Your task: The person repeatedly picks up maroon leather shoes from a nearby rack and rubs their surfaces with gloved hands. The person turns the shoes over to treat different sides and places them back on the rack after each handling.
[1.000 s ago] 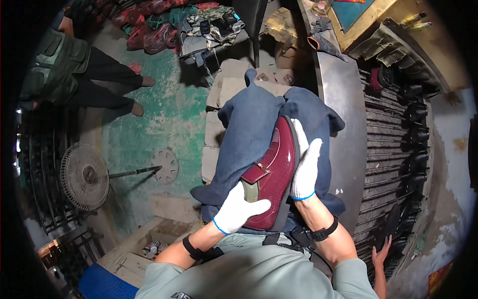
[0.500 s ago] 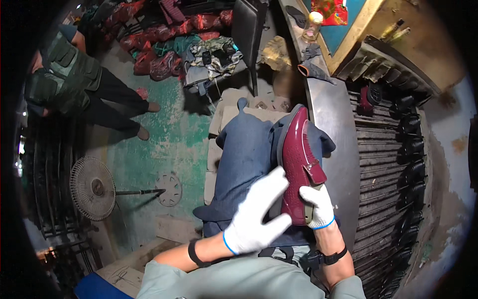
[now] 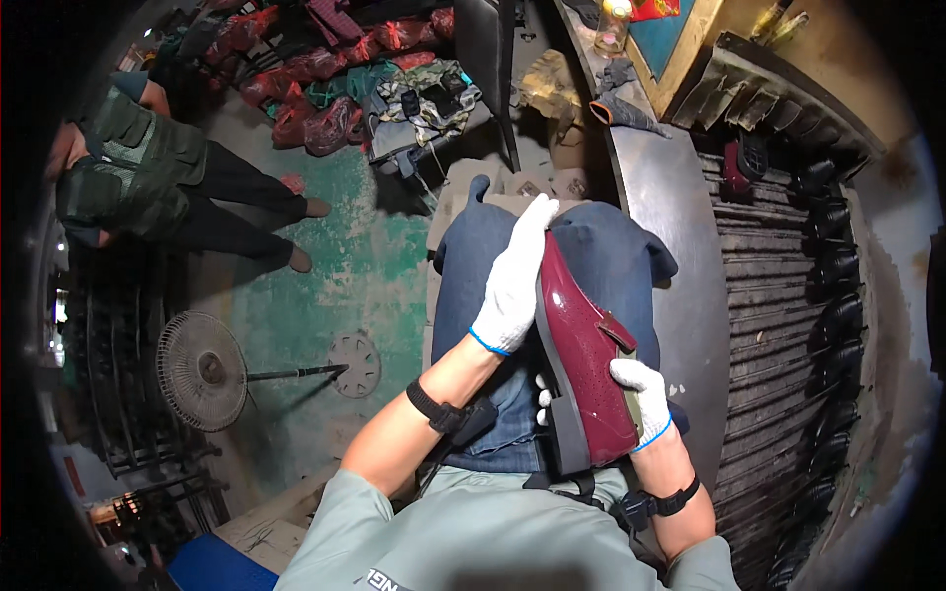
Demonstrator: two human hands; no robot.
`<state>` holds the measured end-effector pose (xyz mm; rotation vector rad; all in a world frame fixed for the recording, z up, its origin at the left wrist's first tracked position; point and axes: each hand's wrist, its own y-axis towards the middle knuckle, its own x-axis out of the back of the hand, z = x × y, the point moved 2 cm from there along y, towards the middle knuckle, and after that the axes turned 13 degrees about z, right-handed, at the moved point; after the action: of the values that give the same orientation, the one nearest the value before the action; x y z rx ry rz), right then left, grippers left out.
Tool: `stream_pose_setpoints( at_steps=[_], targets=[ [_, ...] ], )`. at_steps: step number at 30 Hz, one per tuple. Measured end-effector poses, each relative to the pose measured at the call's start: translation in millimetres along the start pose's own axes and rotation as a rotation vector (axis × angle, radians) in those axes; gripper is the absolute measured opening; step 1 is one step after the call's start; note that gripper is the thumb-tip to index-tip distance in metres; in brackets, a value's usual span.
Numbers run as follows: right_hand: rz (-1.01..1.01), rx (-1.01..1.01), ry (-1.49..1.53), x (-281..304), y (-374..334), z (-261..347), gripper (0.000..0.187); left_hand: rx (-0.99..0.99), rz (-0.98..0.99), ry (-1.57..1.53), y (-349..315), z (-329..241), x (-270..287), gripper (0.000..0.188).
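Observation:
A glossy burgundy loafer [image 3: 583, 379] with a dark sole is tilted on its side over my lap, toe pointing away and heel toward me. My right hand [image 3: 645, 399], in a white knit glove, grips it near the heel. The thumb lies at the shoe's opening, and gloved fingertips show past the sole on the other side. Along the toe's left side rests my left hand [image 3: 513, 281], also white-gloved, its fingers stretched out flat and close together. It touches the toe and hides part of it.
To my right, a metal ledge [image 3: 675, 236] runs beside a slatted rack [image 3: 769, 335] with dark shoes [image 3: 833, 281] along its far side. A standing fan [image 3: 202, 369] is at the left. Another person [image 3: 148, 177] stands at the upper left, near red bags [image 3: 330, 128].
My left hand has moved forward from beside the heel to the toe. The shoe has come closer to me and tilted, showing more of its sole edge; my right hand still holds it.

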<state>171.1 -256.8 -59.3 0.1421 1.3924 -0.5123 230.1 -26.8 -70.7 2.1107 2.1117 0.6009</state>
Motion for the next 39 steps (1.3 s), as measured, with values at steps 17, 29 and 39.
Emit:
stream_pose_setpoints(
  at_steps=[17, 29, 39],
  targets=[
    [-0.248, 0.026, -0.013, 20.6, 33.8, 29.4, 0.039, 0.212, -0.12, 0.2, -30.9, 2.7, -38.7, 0.054],
    [-0.211, 0.257, -0.404, -24.6, 52.2, 51.3, 0.047, 0.605, -0.127, -1.199, -72.3, -39.3, -49.5, 0.059],
    [-0.392, 0.405, -0.632, -35.6, 75.6, 47.6, 0.05, 0.664, -0.249, -1.321, -70.3, -29.8, -58.2, 0.056]
  ],
)
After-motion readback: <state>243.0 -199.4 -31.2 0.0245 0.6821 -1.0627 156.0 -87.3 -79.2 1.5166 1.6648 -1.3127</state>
